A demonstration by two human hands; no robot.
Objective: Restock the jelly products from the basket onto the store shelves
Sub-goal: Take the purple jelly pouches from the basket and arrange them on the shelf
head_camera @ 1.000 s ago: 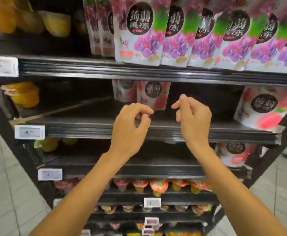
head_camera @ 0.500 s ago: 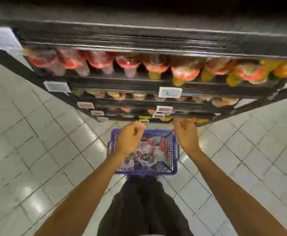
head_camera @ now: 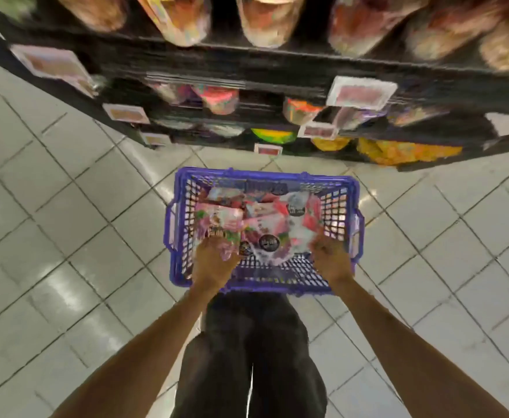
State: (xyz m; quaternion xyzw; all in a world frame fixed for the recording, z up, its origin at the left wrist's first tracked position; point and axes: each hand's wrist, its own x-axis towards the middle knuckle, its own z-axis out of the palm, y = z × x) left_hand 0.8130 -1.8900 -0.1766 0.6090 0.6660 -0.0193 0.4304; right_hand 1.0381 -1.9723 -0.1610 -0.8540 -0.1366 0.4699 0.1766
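Observation:
A purple plastic basket [head_camera: 342,285] stands on the tiled floor in front of my legs. Several pink and white jelly pouches [head_camera: 272,229] with round black labels lie piled in it. My left hand [head_camera: 214,262] reaches into the basket's near left side, its fingers against the pouches there. My right hand [head_camera: 331,259] is down at the near right side, fingertips at the edge of a white and pink pouch. Motion blur hides both hands' fingertips, so their grip is unclear.
The black store shelves [head_camera: 247,67] rise just beyond the basket, their low tiers carrying blurred jelly cups and white price tags [head_camera: 361,93]. Yellow packs [head_camera: 407,152] sit on the bottom tier at right. Grey floor tiles [head_camera: 51,236] spread on both sides.
My view dropped from the upper shelves to the floor. Both hands came down from the shelf edge and went from above the basket into it, onto the pouches.

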